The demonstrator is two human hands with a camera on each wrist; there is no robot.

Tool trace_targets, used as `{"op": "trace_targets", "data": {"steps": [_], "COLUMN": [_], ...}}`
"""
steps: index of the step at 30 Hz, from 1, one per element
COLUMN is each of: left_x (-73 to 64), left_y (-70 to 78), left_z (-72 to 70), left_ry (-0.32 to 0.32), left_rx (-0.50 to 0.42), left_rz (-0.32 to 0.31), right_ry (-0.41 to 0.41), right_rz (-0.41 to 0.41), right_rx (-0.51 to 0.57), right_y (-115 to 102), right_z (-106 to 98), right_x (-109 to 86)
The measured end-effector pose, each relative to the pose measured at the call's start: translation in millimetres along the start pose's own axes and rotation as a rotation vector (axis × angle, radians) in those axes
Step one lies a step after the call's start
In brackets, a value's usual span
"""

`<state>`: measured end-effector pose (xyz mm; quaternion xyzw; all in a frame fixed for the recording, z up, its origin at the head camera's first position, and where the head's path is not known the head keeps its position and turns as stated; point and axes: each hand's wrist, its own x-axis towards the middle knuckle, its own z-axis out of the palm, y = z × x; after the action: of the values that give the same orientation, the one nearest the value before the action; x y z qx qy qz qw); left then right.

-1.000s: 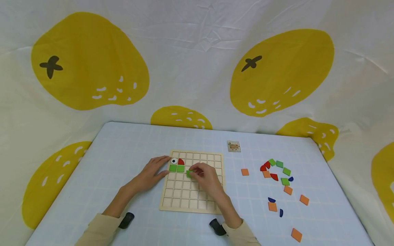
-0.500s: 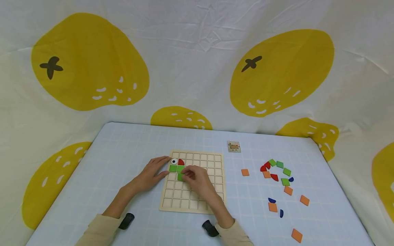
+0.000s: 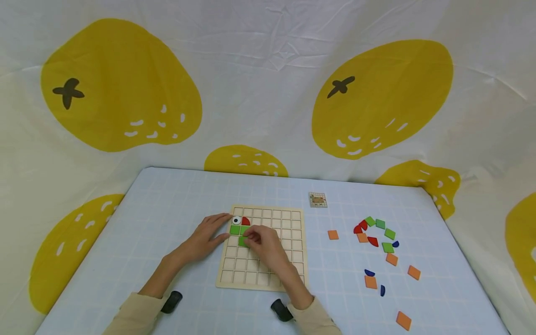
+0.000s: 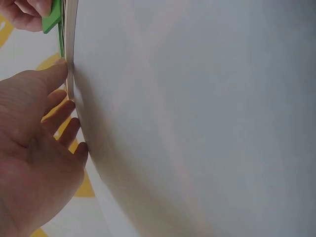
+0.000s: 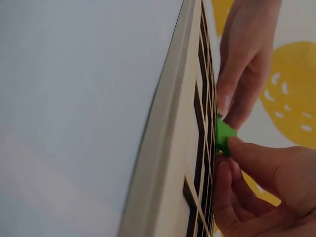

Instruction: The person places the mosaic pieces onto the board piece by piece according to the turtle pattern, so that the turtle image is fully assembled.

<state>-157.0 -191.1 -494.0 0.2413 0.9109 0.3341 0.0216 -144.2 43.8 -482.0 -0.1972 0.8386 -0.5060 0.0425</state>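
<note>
A wooden grid board [image 3: 261,278] lies on the table. My right hand [image 3: 268,245] is over its upper left part and pinches a green square tile [image 5: 225,134] between thumb and fingers. In the right wrist view the tile is tilted, its lower edge at the board's surface. My left hand [image 3: 204,238] rests at the board's left edge, fingers and thumb touching the rim and fairly straight. In the upper left cells sit a round eye tile [image 3: 236,220], a red quarter-round tile [image 3: 245,221] and green tiles [image 3: 235,230] below them.
Right of the board lie loose tiles: green squares [image 3: 390,233], orange squares [image 3: 370,282], red quarter-rounds [image 3: 372,241] and blue half-rounds [image 3: 383,290]. A small picture card [image 3: 318,200] lies behind the board's right corner. A patterned cloth [image 3: 259,93] hangs behind the table.
My right hand has moved left across the board with the green tile, to the cells below the placed green tiles. The left hand has stayed at the board's edge.
</note>
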Motion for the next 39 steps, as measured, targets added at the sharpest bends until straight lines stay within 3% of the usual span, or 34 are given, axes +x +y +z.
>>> {"op": "trace_targets", "data": {"steps": [9,18,26,39], "left_x": [1.6,2.2,1.5,-1.3], "left_y": [-1.3,1.5,2.9,-1.8], "left_z": [2.2,1.3,0.1,3.6], "left_ry": [-0.009,0.003,0.011,0.0], "left_rx": [0.008,0.009,0.023,0.028], "left_rz": [0.0,0.014,0.004,-0.011], "right_ry": [0.043,0.014,-0.014,0.071], "right_rz": [-0.005,-0.003,-0.031,0.022], "right_rx": [-0.122,-0.104,-0.151,-0.21], "right_y": [-2.2,-1.7,2.5,23.7], "right_z": [-0.3,-6.9,-28.6,-71.4], "right_x": [-0.9,-3.6,-11.6,-28.5]}}
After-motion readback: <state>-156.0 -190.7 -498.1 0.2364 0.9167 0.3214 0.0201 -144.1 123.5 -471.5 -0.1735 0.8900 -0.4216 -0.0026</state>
